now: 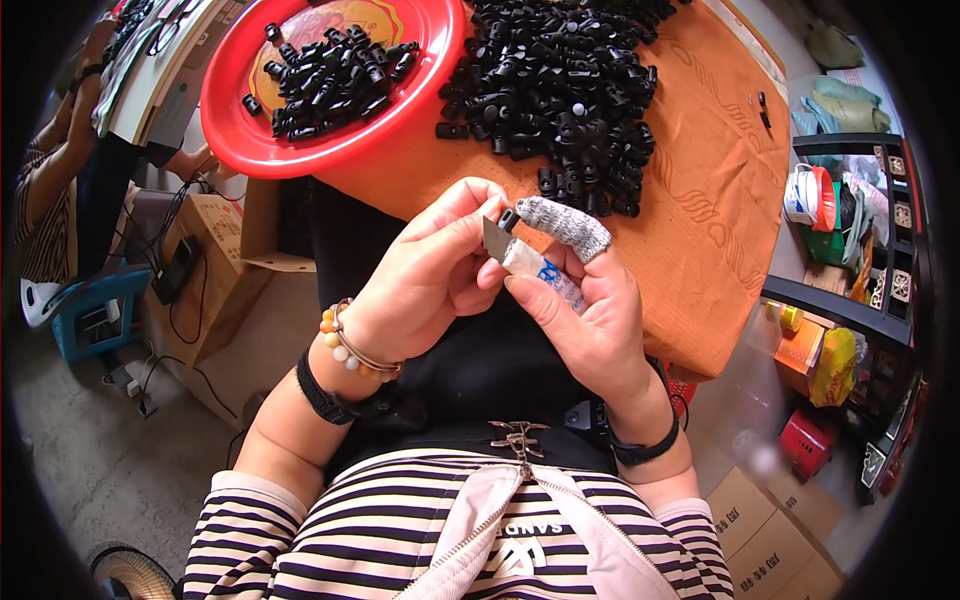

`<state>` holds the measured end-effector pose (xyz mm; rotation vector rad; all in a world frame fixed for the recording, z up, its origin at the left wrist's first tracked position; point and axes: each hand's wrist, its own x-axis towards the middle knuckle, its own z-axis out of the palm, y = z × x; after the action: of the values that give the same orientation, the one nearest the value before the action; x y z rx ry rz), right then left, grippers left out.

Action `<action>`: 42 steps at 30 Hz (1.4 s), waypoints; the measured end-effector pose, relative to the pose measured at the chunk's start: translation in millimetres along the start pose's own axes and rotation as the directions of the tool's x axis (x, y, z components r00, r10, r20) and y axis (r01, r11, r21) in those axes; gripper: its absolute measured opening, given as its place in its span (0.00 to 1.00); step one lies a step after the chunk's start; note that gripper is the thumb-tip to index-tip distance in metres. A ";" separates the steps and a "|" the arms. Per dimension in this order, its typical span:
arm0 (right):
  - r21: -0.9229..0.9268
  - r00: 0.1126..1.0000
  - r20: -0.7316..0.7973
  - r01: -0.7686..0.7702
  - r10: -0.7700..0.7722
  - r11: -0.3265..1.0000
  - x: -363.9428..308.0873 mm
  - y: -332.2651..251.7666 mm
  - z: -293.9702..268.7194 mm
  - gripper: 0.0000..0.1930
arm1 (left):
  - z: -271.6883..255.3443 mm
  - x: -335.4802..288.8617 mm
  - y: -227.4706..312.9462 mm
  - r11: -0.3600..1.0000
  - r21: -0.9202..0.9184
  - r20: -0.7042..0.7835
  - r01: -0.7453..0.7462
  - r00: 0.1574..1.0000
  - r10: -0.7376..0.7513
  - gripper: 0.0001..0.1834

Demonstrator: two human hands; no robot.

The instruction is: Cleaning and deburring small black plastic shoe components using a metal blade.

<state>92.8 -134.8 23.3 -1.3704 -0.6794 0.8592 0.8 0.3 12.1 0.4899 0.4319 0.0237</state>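
My left hand (430, 250) pinches a small black plastic part (508, 219) between thumb and fingers, in front of my body. Wrapped in my right hand (600, 315) is a short knife (532, 268), its handle bound in white material with blue marks. The flat metal blade (494, 240) lies against the black part, close to my left fingertips. A grey knitted finger cover (565, 228) sits on my right index finger. Just beyond my hands, a large heap of similar black parts (560, 90) lies on the table with the orange cloth (700, 270).
A red round tray (235, 130) holds more black parts at the far left of the table. Cardboard boxes (215, 235) and cables are on the left, near another person's arm (75, 130). On the right stands a dark shelf (840, 310) with goods; cartons (765, 530) lie below.
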 end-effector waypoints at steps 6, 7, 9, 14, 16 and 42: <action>-0.018 1.000 0.012 -0.006 0.006 1.000 -0.3 0.4 -1.3 0.22 | 3.4 -0.3 -0.3 1.000 0.020 -0.017 -0.017 1.000 0.018 0.07; -0.017 1.000 0.013 -0.006 0.006 1.000 -0.6 0.2 -2.1 0.22 | 4.0 -0.8 0.0 1.000 0.026 -0.020 -0.017 1.000 0.018 0.07; 0.002 0.999 0.042 -0.007 0.007 1.000 -1.1 -1.0 -3.1 0.22 | 5.4 -1.2 0.6 0.999 0.033 -0.024 -0.016 1.000 0.017 0.07; 0.037 0.999 0.028 -0.035 0.034 0.999 -1.2 -5.1 -0.7 0.22 | 7.0 -1.3 0.6 0.999 0.043 -0.036 -0.019 0.999 0.021 0.06; 0.038 0.999 0.023 -0.039 0.038 0.999 -1.1 -4.9 -0.5 0.22 | 8.2 -1.6 0.7 0.999 0.041 -0.036 -0.018 0.999 0.020 0.06; 0.019 0.999 0.041 -0.003 0.002 1.000 -0.1 -5.1 -0.1 0.22 | 5.3 -2.1 0.3 0.998 0.050 0.011 -0.042 0.999 0.042 0.06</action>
<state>93.4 -134.9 28.4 -1.3403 -0.6994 0.8955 1.2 -2.1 17.3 0.5483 0.4134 0.0512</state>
